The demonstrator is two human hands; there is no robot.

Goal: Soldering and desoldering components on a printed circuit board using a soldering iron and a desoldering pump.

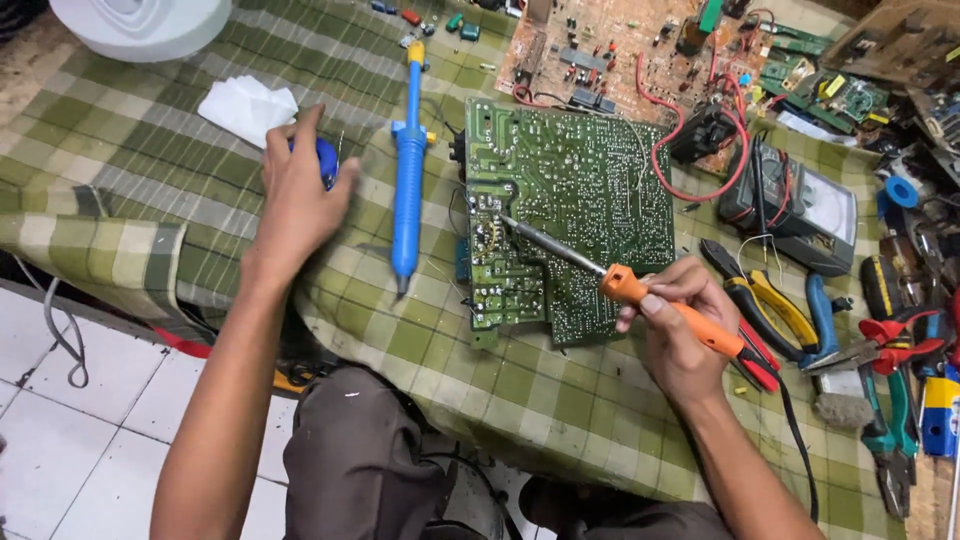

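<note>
Head view: right hand [678,330] is closed pen-style around the orange-handled soldering iron [640,295], tip angled to 10 o'clock onto the green circuit board [570,215] lying solder-side up on the green checked cloth [150,200] for joint access. Left hand [297,195], at 9 o'clock of the board, curls loosely over a small blue round object [327,160]; grip unclear. Blue plastic desoldering pump [409,170] lies between them, within reach.

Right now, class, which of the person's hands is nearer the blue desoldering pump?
Left. The left hand sits just beside the blue desoldering pump; the right hand is across the green circuit board.
</note>
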